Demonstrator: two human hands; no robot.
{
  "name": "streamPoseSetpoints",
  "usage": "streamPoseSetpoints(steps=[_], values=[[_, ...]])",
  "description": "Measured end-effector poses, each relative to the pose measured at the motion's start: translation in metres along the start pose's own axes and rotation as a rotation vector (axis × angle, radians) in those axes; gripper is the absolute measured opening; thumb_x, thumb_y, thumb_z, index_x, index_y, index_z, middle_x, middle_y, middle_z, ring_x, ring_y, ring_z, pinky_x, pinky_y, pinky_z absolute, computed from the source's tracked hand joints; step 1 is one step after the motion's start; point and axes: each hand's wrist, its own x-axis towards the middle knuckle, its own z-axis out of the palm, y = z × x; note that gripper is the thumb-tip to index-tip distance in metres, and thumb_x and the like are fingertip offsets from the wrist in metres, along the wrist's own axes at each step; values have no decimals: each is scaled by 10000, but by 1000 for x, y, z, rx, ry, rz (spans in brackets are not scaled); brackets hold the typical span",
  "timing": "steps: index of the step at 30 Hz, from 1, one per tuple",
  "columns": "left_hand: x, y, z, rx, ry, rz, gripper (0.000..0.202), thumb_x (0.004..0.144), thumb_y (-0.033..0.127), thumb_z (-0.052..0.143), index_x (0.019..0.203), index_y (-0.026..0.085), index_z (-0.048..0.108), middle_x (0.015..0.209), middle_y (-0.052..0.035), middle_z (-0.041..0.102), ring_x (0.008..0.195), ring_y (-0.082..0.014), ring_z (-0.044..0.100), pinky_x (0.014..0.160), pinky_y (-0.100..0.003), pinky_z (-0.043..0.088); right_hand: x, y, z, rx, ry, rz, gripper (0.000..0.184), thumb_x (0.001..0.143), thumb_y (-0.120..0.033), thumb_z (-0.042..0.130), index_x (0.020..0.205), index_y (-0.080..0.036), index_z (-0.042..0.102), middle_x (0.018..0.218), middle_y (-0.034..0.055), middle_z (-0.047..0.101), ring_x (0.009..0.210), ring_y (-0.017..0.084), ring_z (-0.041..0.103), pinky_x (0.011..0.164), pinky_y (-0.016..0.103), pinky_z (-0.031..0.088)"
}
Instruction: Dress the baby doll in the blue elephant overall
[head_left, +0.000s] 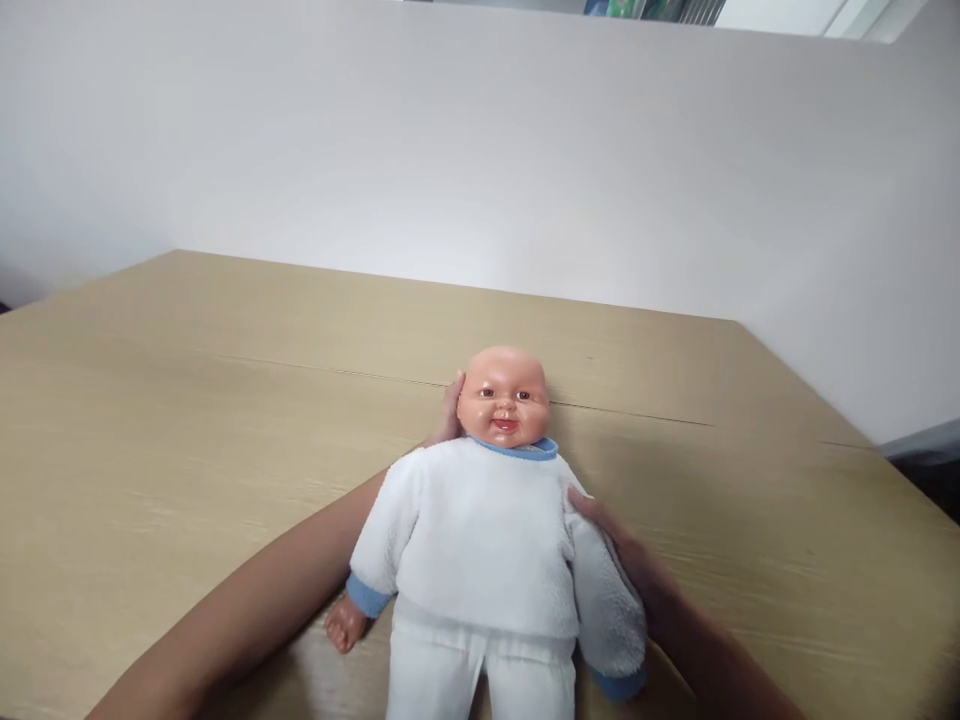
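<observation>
A baby doll (487, 545) in a fluffy white top with blue collar and cuffs and white trousers lies face up, its head toward the far side of the table. Behind the doll's bald head, on its left side in the picture, my left hand (450, 412) cups the head and neck; most of its fingers are hidden. My right hand (606, 522) grips the doll's upper arm and side at the right, the thumb on the front of the sleeve and the other fingers out of sight behind it. The doll's lower legs are cut off by the bottom of the picture.
The doll is over a light wooden table (225, 440) with a thin seam running across it. A pale wall (450, 150) rises behind the table's far edge, with an opening at the top right. Something dark (926, 460) stands beyond the right edge.
</observation>
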Motion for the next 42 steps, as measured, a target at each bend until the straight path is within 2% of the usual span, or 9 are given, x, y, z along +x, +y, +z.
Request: streamPoseSetpoints(steps=[3,6,12,19,24,29,34,38,42], values=[[8,2,-6,3,-5,3,1056,896,841,616,1643,103,506,1634,-205,598,1602,-478,450,1372,-649,270,-1,3,-7,37,77,98,419,820,-574,906,914,-173,831,824,89,862,741,250,827,665,286,661],[15,9,-9,41,-39,-38,1005,906,840,605,1609,123,557,1619,-194,617,1592,-468,471,1370,-636,282,-3,2,-11,7,128,83,491,794,-597,916,1045,-182,839,940,95,880,903,302,851,805,342,693],[28,34,-9,41,14,-263,827,924,823,623,1422,170,721,1389,-188,779,1402,-439,676,1265,-604,448,1,-3,-12,-145,97,-169,744,730,-611,974,1347,-247,773,1193,99,867,1170,371,802,1117,476,607],[33,33,-11,2,13,-271,708,940,769,640,1383,226,742,1317,-164,816,1327,-435,725,1139,-599,554,11,7,-16,-145,67,-116,780,748,-665,953,1370,-238,759,1221,125,855,1161,383,799,1080,494,620],[31,35,-4,-14,35,-453,763,914,813,613,1354,203,747,1277,-173,827,1343,-444,714,1174,-595,524,13,6,-21,-142,55,-101,801,727,-665,966,1370,-233,757,1224,129,855,1169,387,796,1022,467,640],[41,43,-5,78,86,-422,779,847,832,653,1272,188,757,1188,-182,840,1306,-468,725,1198,-622,507,10,4,-17,-94,22,-67,732,796,-608,937,1398,-240,738,1156,105,868,1043,353,829,945,448,657],[47,47,-8,150,47,-499,861,838,884,591,1233,138,761,1172,-222,831,1286,-491,722,1219,-636,476,10,3,-14,-93,14,-88,699,830,-572,922,1416,-244,730,1128,94,872,959,330,837,832,397,664],[45,49,-2,155,86,-457,850,881,828,572,1223,73,761,1181,-251,825,1265,-479,729,1237,-604,445,12,3,-8,-120,43,-149,691,790,-586,947,1352,-231,758,1220,117,855,1105,369,815,922,425,669],[51,53,5,149,139,-429,770,892,821,561,1136,121,771,1079,-209,845,1236,-457,736,1222,-577,456,11,3,-4,-74,54,-171,635,859,-574,890,1378,-237,744,1237,124,852,1167,390,804,997,481,661]])
